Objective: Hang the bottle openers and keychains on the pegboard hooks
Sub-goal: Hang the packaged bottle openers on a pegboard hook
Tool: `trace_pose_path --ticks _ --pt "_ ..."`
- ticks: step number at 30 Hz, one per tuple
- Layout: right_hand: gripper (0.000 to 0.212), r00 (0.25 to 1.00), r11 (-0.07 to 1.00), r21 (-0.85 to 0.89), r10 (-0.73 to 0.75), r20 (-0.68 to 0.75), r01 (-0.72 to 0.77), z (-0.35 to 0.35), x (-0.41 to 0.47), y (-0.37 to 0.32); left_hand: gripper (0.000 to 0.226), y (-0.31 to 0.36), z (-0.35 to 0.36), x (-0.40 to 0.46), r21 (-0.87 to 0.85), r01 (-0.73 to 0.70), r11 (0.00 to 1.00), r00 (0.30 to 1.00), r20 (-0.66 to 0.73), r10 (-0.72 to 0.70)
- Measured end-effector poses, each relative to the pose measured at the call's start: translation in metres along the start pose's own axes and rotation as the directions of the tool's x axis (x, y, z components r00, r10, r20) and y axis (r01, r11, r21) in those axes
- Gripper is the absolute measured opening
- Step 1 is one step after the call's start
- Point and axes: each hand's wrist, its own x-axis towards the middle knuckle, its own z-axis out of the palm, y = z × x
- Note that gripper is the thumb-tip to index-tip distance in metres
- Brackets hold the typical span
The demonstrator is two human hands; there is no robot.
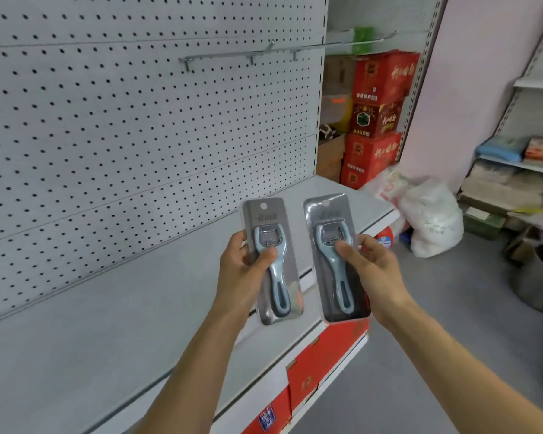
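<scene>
I hold two packaged bottle openers side by side above the grey shelf (113, 324). My left hand (242, 270) grips the left bottle opener pack (271, 214), a pale blue opener on a silver card with a hang hole at the top. My right hand (370, 270) grips the right bottle opener pack (326, 211), which looks the same. Both packs stand upright with the hang holes up. The grey pegboard (107, 120) fills the left. A long metal hook (295, 47) sticks out of it, up and to the right of the packs, with nothing on it.
Red cartons (380, 114) are stacked behind the pegboard's right edge. White plastic bags (430, 220) lie on the floor to the right. A shelving unit (514, 170) with goods stands at the far right. Red boxes (323, 368) sit under the shelf's front edge.
</scene>
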Motion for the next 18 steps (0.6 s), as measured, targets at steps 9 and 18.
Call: trace_pose_path --ticks 9,18 --pt "0.006 0.994 0.997 0.038 -0.07 0.079 0.067 -0.051 0.141 -0.044 0.041 0.024 0.095 0.1 0.008 -0.085 0.996 0.993 -0.084 0.086" --pt "0.016 0.951 0.987 0.085 -0.156 0.267 0.137 -0.092 0.249 -0.076 0.043 0.044 0.173 0.154 -0.012 -0.151 0.989 0.96 -0.242 0.143"
